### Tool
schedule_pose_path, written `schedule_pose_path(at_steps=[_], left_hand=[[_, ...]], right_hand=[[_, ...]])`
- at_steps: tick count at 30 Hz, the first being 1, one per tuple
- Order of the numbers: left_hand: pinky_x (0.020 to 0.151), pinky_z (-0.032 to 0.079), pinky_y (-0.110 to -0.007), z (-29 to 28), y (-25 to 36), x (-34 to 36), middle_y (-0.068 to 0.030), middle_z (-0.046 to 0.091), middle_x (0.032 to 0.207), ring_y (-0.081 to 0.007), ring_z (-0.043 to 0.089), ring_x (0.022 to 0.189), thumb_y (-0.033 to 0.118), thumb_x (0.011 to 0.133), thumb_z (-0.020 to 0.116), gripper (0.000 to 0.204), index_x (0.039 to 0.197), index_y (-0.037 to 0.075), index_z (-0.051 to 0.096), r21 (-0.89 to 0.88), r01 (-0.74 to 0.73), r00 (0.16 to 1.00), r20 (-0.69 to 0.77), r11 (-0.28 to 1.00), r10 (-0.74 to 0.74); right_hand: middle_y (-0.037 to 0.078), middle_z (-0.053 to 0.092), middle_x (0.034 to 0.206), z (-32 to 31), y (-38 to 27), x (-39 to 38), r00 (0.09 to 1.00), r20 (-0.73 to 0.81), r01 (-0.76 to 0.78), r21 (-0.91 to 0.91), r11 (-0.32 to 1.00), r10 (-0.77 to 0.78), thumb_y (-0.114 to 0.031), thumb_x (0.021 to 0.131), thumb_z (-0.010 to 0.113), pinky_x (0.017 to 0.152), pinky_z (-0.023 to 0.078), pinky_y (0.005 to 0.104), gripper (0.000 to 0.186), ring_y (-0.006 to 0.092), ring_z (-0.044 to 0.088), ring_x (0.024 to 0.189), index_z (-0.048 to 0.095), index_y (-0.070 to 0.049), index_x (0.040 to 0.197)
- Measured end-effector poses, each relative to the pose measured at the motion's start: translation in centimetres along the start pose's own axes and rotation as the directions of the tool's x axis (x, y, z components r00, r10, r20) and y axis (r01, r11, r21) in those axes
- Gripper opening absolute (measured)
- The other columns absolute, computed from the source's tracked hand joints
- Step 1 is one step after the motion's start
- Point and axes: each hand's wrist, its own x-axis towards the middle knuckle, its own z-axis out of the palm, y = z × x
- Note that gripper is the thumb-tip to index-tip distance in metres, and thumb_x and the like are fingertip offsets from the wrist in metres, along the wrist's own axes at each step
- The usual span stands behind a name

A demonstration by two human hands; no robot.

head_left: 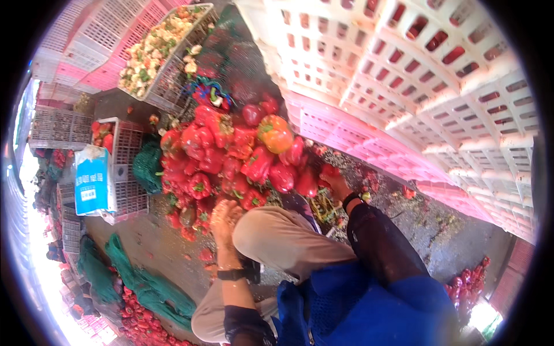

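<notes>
A large heap of red bell peppers [231, 150] lies on the floor in front of my knees, one of them orange-yellow [275, 134]. My left hand [225, 218] is at the near edge of the heap, beside my knee. Its fingers are curled, and whatever they may hold is hidden. My right hand [337, 184] reaches to the right side of the heap, its fingers closed round a red bell pepper [329, 170]. The hand partly covers that pepper. A dark mesh sack [234, 63] with red contents lies behind the heap.
Stacked white and pink crates [369, 75] rise close on the right. A crate of pale pepper cores [153, 57] stands at the back left. A blue-and-white bag [92, 181] hangs on a left crate. Green netting [150, 288] and more red peppers [144, 323] lie lower left.
</notes>
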Motion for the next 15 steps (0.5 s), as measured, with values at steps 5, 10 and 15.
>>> schedule_pose_path(at_steps=[5,10,15], left_hand=[[0.065,0.052,-0.028,-0.5,-1.6,0.0,-0.0121,0.062,0.096,-0.0186,0.062,0.078,0.013,0.088,0.055,0.024,0.108,0.002,0.051,0.010,0.024,1.000,-0.001,1.000,-0.024],[0.073,0.049,-0.028,0.2,-1.9,-0.3,-0.0121,0.060,0.104,-0.0177,0.059,0.087,0.018,0.090,0.054,0.029,0.114,0.003,0.048,0.056,0.036,0.998,0.046,0.998,-0.039],[0.090,0.043,-0.034,2.7,-3.2,1.6,-0.0146,0.045,0.128,-0.0230,0.049,0.112,0.026,0.085,0.060,0.059,0.132,0.004,0.031,0.123,0.060,0.933,0.345,0.991,-0.100]], right_hand=[[-0.002,0.044,0.049,-0.6,-2.1,-2.5,0.997,-0.005,0.072,0.145,0.987,-0.072,-0.035,0.069,0.075,0.033,0.029,0.0253,0.041,0.0100,0.040,0.036,0.060,-0.008,0.097],[-0.001,0.042,0.047,-1.0,-2.3,-1.4,0.999,0.043,-0.007,0.096,0.995,0.003,-0.036,0.072,0.073,0.032,0.030,0.0238,0.040,0.0095,0.039,0.035,0.055,-0.010,0.097],[-0.001,0.043,0.049,1.3,-7.9,-5.6,0.898,0.439,-0.148,0.327,0.933,-0.011,-0.028,0.077,0.070,0.034,0.032,0.0236,0.032,0.0090,0.040,0.037,0.053,-0.009,0.095]])
